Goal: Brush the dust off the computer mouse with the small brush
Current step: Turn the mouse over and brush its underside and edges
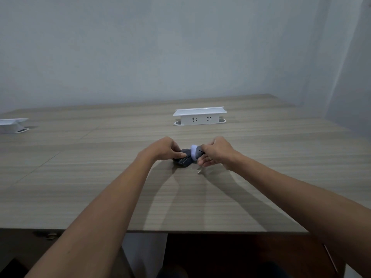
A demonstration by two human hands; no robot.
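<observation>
The brushing looks under way, not finished. The left hand pins the dark mouse to the tabletop, its grip closed over the mouse's left side with a fingertip lying along the top. The mouse sits directly under and between the two grips, resting flat on the wood.

The right hand has its grip pinched around the grey handle of the small brush, whose pale bristles point left from that grip and meet the mouse's upper right flank. Whether the bristles press in or only touch is too small to tell.

No dust is visible at this size, so how much has come off cannot be judged. By my reading, the right side is being worked now, and the part covered by the left grip, plus the near end, is probably yet to be brushed.

Beyond both grips stands a white socket box.
</observation>
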